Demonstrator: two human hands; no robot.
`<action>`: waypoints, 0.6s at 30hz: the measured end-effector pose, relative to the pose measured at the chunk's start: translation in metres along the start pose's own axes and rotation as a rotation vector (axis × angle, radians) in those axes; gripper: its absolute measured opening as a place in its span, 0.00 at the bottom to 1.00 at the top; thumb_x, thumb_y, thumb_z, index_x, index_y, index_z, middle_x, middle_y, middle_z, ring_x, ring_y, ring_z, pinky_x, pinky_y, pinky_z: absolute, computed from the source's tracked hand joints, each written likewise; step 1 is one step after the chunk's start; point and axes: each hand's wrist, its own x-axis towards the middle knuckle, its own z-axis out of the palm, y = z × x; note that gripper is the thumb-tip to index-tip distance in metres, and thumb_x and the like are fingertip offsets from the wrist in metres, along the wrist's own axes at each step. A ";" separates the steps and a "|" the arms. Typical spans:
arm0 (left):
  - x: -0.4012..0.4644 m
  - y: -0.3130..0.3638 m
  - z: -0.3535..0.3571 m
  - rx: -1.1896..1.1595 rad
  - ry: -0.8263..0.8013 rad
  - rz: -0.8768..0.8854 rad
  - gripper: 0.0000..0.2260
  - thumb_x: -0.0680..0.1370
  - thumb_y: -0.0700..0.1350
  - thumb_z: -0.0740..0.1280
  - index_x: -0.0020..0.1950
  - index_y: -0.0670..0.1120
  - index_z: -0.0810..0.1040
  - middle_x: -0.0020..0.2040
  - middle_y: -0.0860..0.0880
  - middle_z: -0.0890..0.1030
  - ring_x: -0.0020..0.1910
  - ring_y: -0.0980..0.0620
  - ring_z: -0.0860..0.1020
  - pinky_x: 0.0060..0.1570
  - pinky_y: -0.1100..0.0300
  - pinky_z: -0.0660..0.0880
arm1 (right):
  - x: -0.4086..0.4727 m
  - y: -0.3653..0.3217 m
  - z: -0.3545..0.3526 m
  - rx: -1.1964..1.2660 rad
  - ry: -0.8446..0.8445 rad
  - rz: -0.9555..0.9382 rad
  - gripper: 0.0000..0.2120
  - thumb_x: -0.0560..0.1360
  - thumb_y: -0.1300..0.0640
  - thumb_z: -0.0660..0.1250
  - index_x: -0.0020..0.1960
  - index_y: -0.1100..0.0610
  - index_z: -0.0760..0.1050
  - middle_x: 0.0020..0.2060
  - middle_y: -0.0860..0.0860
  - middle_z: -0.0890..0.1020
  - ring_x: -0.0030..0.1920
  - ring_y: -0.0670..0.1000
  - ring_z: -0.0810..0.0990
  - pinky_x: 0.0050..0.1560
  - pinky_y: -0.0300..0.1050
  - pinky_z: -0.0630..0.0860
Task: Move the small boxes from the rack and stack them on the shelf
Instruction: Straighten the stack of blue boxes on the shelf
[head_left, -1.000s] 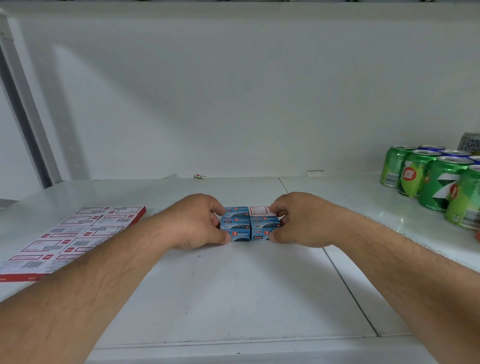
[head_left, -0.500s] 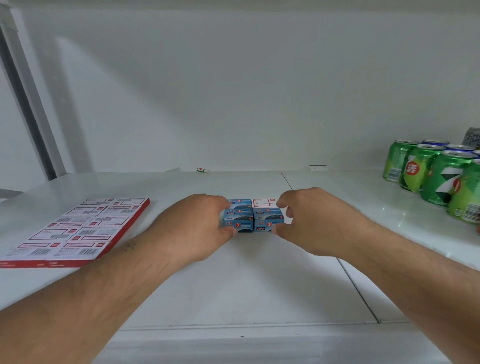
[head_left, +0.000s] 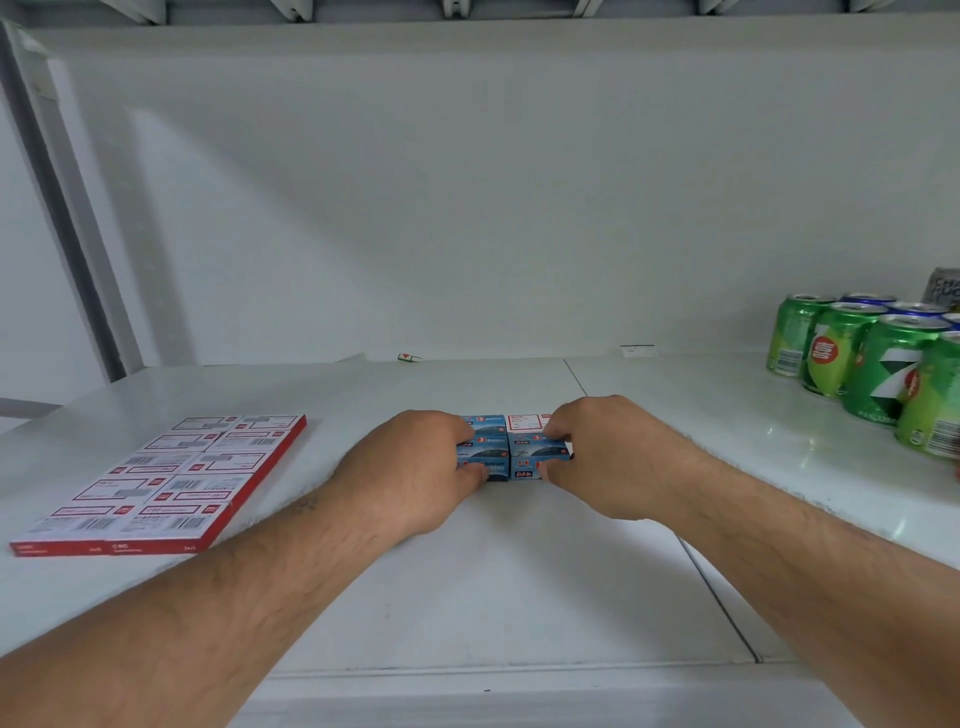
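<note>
Left hand (head_left: 415, 467) and right hand (head_left: 602, 457) pinch the small blue cardboard boxes (head_left: 511, 449) (stacked, mid-shelf) on the white glossy shelf (head_left: 467, 582); flat red-edged cartons (head_left: 156, 483) at nine o'clock, green drink cans (head_left: 872, 358) at three.

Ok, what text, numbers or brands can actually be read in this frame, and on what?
"7": large white numeral on a front green can.
"3": in a red dot on the small blue boxes.
Grey can at far right: pale lettering, cut off, unreadable.
Red-edged flat boxes: barcodes and labels, too blurred.
Other print on the small blue boxes: too small.
</note>
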 end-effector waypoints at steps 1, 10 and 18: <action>0.000 0.000 0.000 -0.011 -0.002 -0.001 0.09 0.75 0.57 0.66 0.49 0.53 0.79 0.42 0.53 0.80 0.39 0.52 0.79 0.38 0.57 0.77 | 0.000 0.001 0.000 0.004 0.000 -0.001 0.10 0.78 0.50 0.65 0.54 0.54 0.79 0.40 0.50 0.77 0.33 0.47 0.72 0.28 0.40 0.65; -0.006 -0.004 -0.004 -0.070 0.008 -0.028 0.15 0.74 0.58 0.66 0.60 0.57 0.77 0.50 0.54 0.80 0.44 0.53 0.80 0.47 0.52 0.79 | -0.003 0.006 -0.001 0.073 0.006 0.044 0.16 0.77 0.47 0.68 0.61 0.53 0.76 0.54 0.50 0.80 0.48 0.52 0.80 0.47 0.46 0.80; 0.002 -0.002 -0.001 -0.079 -0.020 -0.018 0.10 0.76 0.53 0.66 0.56 0.55 0.80 0.40 0.55 0.80 0.33 0.58 0.75 0.34 0.62 0.73 | 0.004 0.000 -0.002 0.014 -0.038 0.008 0.11 0.78 0.50 0.66 0.57 0.54 0.78 0.45 0.50 0.78 0.34 0.48 0.72 0.29 0.40 0.66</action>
